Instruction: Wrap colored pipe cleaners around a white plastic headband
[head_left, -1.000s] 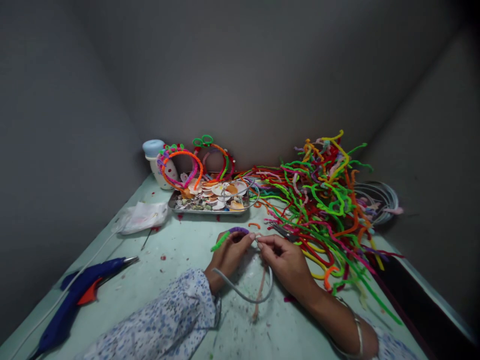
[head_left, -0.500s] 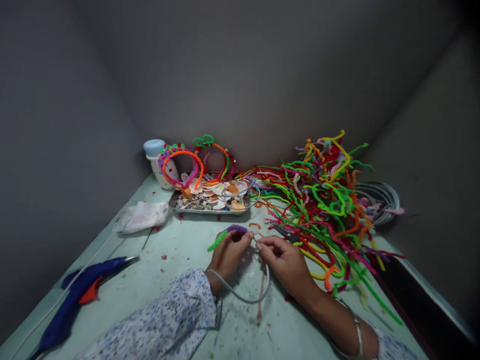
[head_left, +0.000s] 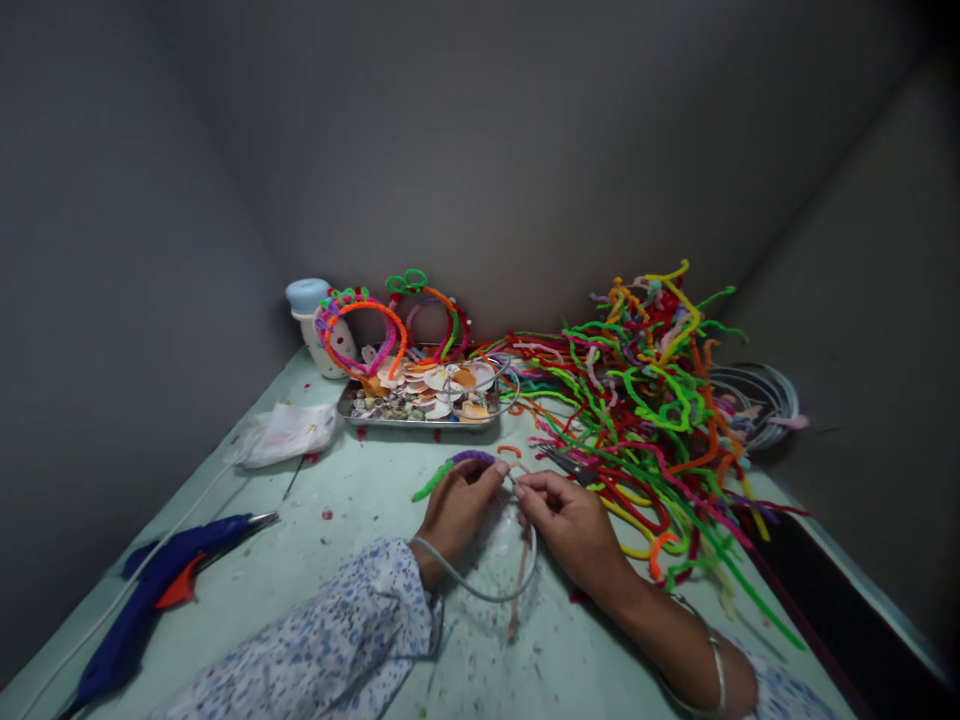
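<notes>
Between my two hands is a grey wire (head_left: 487, 598), partly wrapped in green and purple pipe cleaner (head_left: 433, 482). My left hand (head_left: 456, 508) is closed on it, thumb and fingers pinched near the purple stretch. The bare wire bends in a loop below my hands, passing over my left wrist. My right hand (head_left: 574, 530) is pinched close beside the left fingertips, at the wire and a pale pink pipe cleaner (head_left: 517, 590) that hangs down over the table. The exact grip between the right fingertips is partly hidden.
A tangled pile of colourful pipe cleaners (head_left: 660, 400) lies right, with scissors (head_left: 568, 464) and coiled wire (head_left: 780, 400) by it. Behind stand a tray of shells (head_left: 420, 424), finished headbands (head_left: 365, 307) and a blue-lidded bottle (head_left: 309, 296). A blue glue gun (head_left: 142, 610) and plastic bag (head_left: 289, 435) lie left.
The wrapped green end has shifted slightly left, and the wire loop and hanging pink tail have moved a little up and left. Both hands keep their pinch.
</notes>
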